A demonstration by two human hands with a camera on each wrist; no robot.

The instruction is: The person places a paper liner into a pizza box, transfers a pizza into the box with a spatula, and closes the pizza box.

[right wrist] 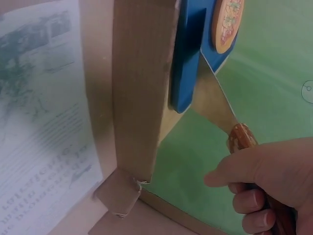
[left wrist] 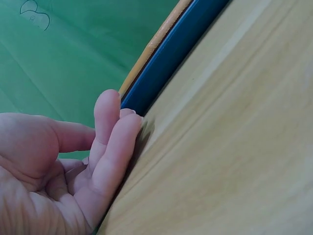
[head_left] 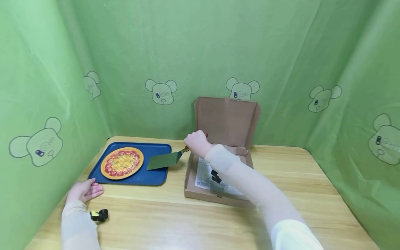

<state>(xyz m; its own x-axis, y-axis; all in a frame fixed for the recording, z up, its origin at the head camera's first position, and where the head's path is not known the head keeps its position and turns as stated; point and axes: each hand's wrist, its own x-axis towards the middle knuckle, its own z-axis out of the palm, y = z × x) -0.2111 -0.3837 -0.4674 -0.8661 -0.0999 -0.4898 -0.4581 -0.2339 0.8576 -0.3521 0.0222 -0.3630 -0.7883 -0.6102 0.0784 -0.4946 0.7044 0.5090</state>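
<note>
My right hand (head_left: 198, 143) grips the brown handle (right wrist: 241, 137) of a spatula, fingers curled round it, above the left side of an open cardboard pizza box (head_left: 200, 196). The spatula's broad metal blade (head_left: 162, 160) points left and overlaps the right part of a blue tray (head_left: 151, 177) in the head view. On the tray's left half lies a round toy pizza (head_left: 122, 163). My left hand (head_left: 85, 190) is at the tray's near left corner, palm turned up and fingers loosely extended, fingertips (left wrist: 128, 125) right at the tray's edge.
The box lid (head_left: 225, 121) stands upright at the back, and a printed sheet (head_left: 204, 175) lies inside the box. Green curtains (head_left: 200, 45) with bear outlines surround the wooden table (head_left: 150, 218). Black wrist devices (head_left: 102, 215) are worn on both arms.
</note>
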